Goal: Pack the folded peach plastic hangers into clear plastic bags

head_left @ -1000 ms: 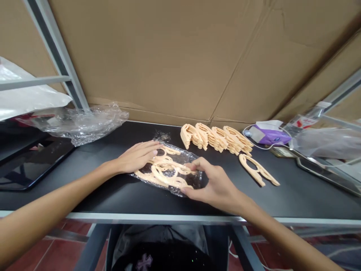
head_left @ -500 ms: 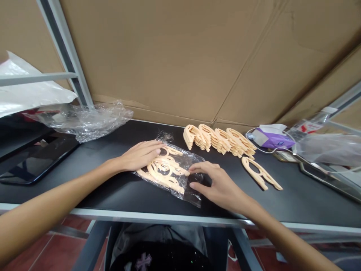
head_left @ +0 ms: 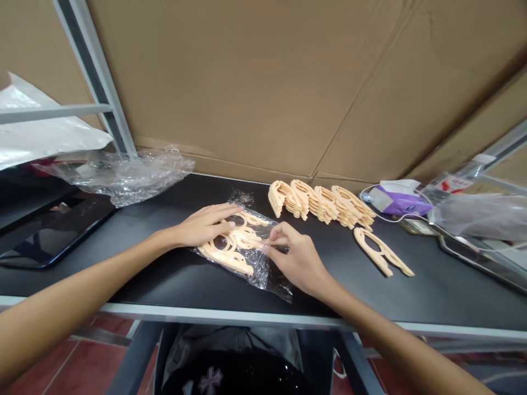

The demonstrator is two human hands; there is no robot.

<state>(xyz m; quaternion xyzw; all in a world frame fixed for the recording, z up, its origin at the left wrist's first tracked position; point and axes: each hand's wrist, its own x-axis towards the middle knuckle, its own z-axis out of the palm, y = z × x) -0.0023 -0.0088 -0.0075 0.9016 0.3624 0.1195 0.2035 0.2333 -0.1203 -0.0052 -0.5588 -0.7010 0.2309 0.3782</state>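
Note:
A clear plastic bag [head_left: 262, 278] with several beige folding hangers [head_left: 225, 258] inside lies on the black table. My left hand [head_left: 206, 224] rests on the bag's left part, palm down with fingers stretched out. At the bag's right side, my right hand [head_left: 293, 257] has thumb and fingers pinched together on the plastic, close to the hanger ends. The fingertips partly hide what they grip. One loose beige hanger [head_left: 381, 252] lies flat to the right of my right hand. Behind it, several more form a leaning row of stacked hangers [head_left: 323, 203].
Crumpled clear plastic [head_left: 140, 175] and a dark glossy device [head_left: 53, 230] are at the left. On the right are a purple tissue pack [head_left: 401, 200], a white cable, a plastic bottle [head_left: 457, 178] and a phone-like object [head_left: 481, 263]. Cardboard [head_left: 255, 82] stands behind the table.
My right hand has moved left and its fingers have closed on the bag. The bagged hangers have shifted slightly left. My left hand stays almost in place.

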